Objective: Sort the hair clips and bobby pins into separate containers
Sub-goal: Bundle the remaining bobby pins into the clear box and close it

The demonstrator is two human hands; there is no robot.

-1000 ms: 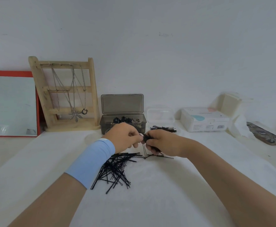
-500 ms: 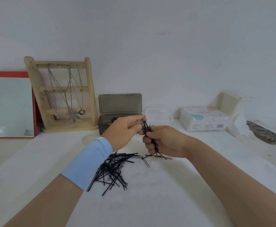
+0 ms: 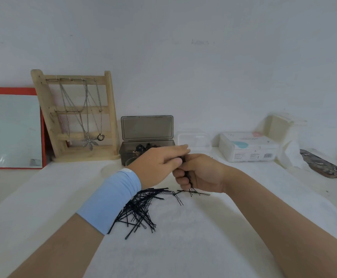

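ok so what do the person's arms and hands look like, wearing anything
The left arm wears a light blue cuff round the wrist, with a small white mark at its far edge. The right arm wears nothing. No rings, watch or gloves show on either.

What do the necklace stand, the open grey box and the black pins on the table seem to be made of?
Necklace stand: likely unfinished wood, pale with grain. Grey box: probably smoky translucent plastic. Black pins: seemingly thin coated metal wire, dull sheen.
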